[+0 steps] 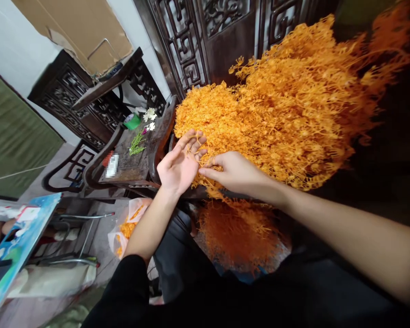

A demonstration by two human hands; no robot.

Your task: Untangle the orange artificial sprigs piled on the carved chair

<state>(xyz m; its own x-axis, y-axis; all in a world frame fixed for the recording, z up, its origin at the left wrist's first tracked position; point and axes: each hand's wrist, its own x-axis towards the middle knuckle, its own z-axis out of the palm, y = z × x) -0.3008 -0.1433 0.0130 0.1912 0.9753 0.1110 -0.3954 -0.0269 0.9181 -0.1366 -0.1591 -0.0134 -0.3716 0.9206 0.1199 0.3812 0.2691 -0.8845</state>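
My left hand [179, 166] is palm up, its fingers stretched out and slightly apart. Across those fingers lies part of a thin orange plastic flower sprig [198, 154]. From the right, my right hand [233, 172] pinches the sprig between thumb and fingers, close to the left fingertips. Just behind both hands rises a big heap of similar orange sprigs [287, 105], branching and tangled. More orange sprigs [237, 232] hang or lie in shadow below my right forearm.
A dark carved wooden chair [123, 171] at left bears green tape [132, 121], white flowers [150, 115] and a green sprig [136, 143]. A plastic bag [141, 209] with orange pieces is on the floor. A blue-topped table [43, 214] stands far left, with part of a person behind.
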